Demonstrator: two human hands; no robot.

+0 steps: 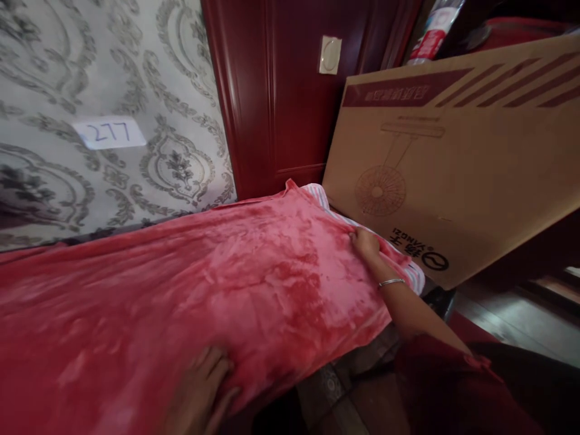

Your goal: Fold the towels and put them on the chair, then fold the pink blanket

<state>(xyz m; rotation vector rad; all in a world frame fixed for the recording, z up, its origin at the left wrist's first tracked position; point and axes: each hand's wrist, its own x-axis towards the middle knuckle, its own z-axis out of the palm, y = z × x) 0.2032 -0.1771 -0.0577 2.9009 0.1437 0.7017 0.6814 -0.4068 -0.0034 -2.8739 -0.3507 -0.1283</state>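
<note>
A plush red-pink blanket (254,284) lies spread over a long, narrow surface along the wall. My right hand (366,243), with a bracelet at its wrist, has its fingers closed on the blanket near the far right end. Under that edge a striped white cloth (414,277) shows. Near the blanket's front edge, my left hand (203,386) rests with its fingers stretched out on the fabric, slightly blurred. Smears and wrinkles of lighter and darker pile run across the blanket.
A large cardboard box (444,163) with a fan drawing stands at the right end. Behind it is a bottle (435,33) with a red label. Dark red wood panelling (294,103) holds a switch (330,55). A card (111,132) marked 277 is on the patterned wall.
</note>
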